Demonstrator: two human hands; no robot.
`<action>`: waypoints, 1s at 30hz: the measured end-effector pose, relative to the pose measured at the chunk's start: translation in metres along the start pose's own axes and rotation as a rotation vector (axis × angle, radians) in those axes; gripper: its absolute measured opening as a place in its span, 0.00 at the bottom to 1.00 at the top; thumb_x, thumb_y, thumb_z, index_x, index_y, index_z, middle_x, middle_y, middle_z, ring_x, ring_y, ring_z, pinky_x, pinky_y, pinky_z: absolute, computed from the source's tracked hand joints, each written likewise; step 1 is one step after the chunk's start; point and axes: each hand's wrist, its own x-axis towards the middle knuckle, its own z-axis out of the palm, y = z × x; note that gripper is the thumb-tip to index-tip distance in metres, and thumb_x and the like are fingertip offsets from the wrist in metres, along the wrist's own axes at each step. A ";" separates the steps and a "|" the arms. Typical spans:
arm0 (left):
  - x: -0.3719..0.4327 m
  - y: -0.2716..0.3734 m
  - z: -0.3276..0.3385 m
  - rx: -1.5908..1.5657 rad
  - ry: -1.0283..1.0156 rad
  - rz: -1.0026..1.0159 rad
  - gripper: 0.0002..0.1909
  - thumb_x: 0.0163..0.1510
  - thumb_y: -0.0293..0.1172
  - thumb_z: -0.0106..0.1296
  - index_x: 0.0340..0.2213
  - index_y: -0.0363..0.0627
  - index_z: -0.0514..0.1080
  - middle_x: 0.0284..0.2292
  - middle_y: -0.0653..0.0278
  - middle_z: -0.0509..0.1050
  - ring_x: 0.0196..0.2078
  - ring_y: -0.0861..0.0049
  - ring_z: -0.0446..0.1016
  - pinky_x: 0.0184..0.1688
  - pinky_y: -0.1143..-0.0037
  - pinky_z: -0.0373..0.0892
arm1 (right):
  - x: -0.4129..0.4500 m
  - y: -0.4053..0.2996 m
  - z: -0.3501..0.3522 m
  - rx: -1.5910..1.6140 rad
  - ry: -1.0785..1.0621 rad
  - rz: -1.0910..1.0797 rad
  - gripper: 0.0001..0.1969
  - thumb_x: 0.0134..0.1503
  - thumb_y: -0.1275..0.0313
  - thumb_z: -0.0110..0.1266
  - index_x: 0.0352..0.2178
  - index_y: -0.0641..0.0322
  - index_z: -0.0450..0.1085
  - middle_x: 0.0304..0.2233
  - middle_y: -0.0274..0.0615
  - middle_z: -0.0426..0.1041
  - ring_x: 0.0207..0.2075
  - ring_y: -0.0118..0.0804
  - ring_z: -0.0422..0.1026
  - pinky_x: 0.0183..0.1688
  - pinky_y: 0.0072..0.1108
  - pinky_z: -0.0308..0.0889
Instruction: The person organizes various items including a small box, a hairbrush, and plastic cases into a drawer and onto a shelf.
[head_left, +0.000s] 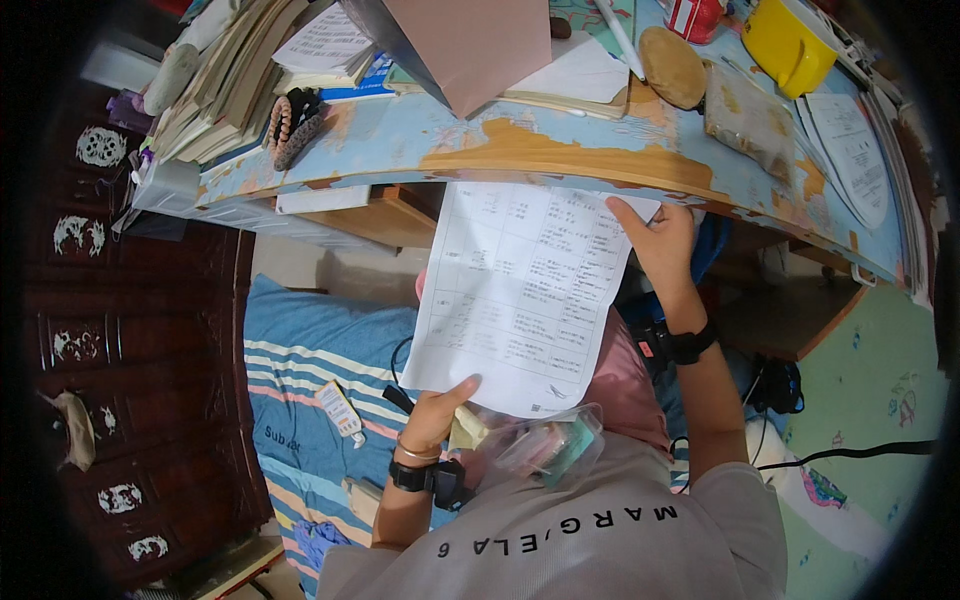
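A printed sheet of paper (517, 292) with a table of text and fold creases spreads between my two hands. My left hand (435, 412) pinches its lower left corner, thumb on top. At the upper right edge my right hand (660, 240) grips the sheet, just below the front edge of the desk. The sheet's top reaches that desk edge. Under its lower end, a clear plastic box (555, 450) with coloured paper pieces lies against my lap, close to my left hand. Fingers beneath the sheet are hidden.
The worn blue desk (360, 146) bears a stack of books (232, 90), a pink box-like object (472, 45), hair ties (296, 124), a brown oval object (673, 67) and a yellow mug (791, 45). A striped blue bed cover (322, 322) lies to the left, beside dark carved wooden furniture (157, 360). A black cable (847, 452) runs at right.
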 end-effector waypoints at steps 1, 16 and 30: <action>0.000 0.000 -0.001 -0.013 0.007 -0.015 0.21 0.46 0.24 0.50 0.43 0.33 0.60 0.39 0.63 0.66 0.41 0.78 0.63 0.44 0.80 0.59 | 0.000 0.001 -0.002 -0.001 0.002 0.000 0.08 0.45 0.78 0.54 0.27 0.75 0.67 0.24 0.39 0.71 0.22 0.21 0.68 0.24 0.11 0.62; 0.001 -0.004 -0.004 -0.035 0.023 -0.039 0.22 0.46 0.26 0.50 0.43 0.33 0.60 0.40 0.62 0.65 0.43 0.77 0.62 0.46 0.79 0.58 | -0.043 0.020 -0.013 0.638 -0.451 0.622 0.14 0.47 0.75 0.51 0.38 0.70 0.65 0.35 0.40 0.69 0.37 0.28 0.66 0.42 0.17 0.60; -0.001 -0.001 0.002 0.007 0.049 0.000 0.22 0.46 0.24 0.50 0.44 0.34 0.60 0.40 0.63 0.66 0.42 0.77 0.63 0.45 0.79 0.59 | -0.050 0.012 -0.005 0.464 -0.565 0.731 0.14 0.52 0.73 0.46 0.39 0.71 0.64 0.38 0.41 0.68 0.37 0.28 0.67 0.41 0.17 0.61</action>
